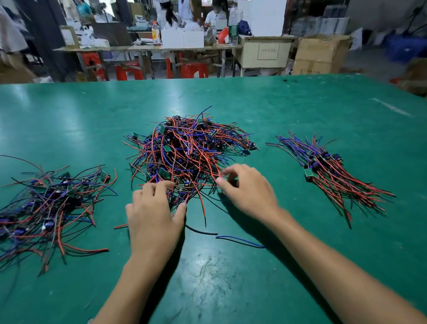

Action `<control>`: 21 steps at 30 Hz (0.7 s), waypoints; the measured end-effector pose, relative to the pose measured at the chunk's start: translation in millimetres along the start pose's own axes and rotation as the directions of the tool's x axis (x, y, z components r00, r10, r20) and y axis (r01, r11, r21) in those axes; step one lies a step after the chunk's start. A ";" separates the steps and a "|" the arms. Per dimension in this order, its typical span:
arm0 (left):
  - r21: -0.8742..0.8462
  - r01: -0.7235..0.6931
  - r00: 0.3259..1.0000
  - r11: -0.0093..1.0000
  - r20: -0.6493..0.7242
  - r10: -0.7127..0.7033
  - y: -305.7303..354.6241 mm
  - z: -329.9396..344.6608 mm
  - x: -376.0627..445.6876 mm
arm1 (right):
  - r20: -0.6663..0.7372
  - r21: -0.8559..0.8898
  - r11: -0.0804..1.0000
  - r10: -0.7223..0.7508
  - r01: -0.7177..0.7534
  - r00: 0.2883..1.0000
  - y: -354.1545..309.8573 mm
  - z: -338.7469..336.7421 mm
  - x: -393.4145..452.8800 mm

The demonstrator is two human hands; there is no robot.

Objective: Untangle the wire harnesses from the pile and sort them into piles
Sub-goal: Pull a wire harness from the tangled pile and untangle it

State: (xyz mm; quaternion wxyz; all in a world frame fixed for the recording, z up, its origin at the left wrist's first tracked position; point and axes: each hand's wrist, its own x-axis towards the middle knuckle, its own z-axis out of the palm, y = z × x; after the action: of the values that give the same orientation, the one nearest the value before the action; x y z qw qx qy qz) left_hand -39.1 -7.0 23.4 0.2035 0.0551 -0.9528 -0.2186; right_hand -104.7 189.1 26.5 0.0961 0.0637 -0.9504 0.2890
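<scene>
1. Seen from above the hands: a wide green counter (305,110), smooth and slightly glossy, scuffed near the front edge.
2. In the middle, a tangled central pile (188,148) of wire harnesses: thin, flexible red, blue and black leads, each set joined to a small green circuit board and dark components, knotted into a loose mound.
3. To the left, a left pile (46,209), looser and messier, leads splayed in all directions.
4. To the right, a right pile (332,171), neat, leads laid parallel with boards gathered at one end and red tips fanning toward the front.
5. Left hand (152,216) at the near edge of the central pile, fingers (158,187) curled into the wires and thumb closing beneath; appears to grip a small clump.
6. Right hand (247,189) just beside it, thumb and forefinger drawn together at a red lead; a pinch seems likely, though contact is too fine to confirm.
7. Two loose strands (238,241), one black and one blue, lying flat between the forearms.
8. Judged progress: partly done, two sorted heaps formed, the biggest mound still tangled and left to separate.
9. Behind the counter, a blurred workshop with benches, red stools, cartons and seated people.
</scene>
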 end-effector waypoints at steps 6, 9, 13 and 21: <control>0.049 -0.053 0.998 0.997 -0.043 0.055 -1.6 -7.0 -1.8 | -0.153 0.108 0.992 -0.047 0.064 0.987 11.8 7.1 -11.1; -0.058 -0.095 0.992 0.994 -0.090 0.089 -1.2 -6.6 -1.4 | -0.258 0.125 0.988 -0.058 0.092 0.965 15.3 1.9 -14.4; -0.386 -0.101 0.985 0.917 -0.167 0.038 3.1 -6.6 -0.1 | -0.424 0.014 0.961 -0.245 0.277 0.872 4.7 -9.0 -21.0; -0.601 -0.145 0.981 0.786 -0.194 0.033 13.3 -9.1 -2.0 | -0.164 0.325 0.842 -0.399 0.431 0.902 -16.3 -0.8 -33.9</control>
State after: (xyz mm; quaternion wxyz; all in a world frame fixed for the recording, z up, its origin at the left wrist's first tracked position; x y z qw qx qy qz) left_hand -33.7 1.8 36.0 0.3022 -0.0402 -0.8109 -0.4995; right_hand -68.7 178.3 28.4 0.1859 0.2710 -0.8410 0.4298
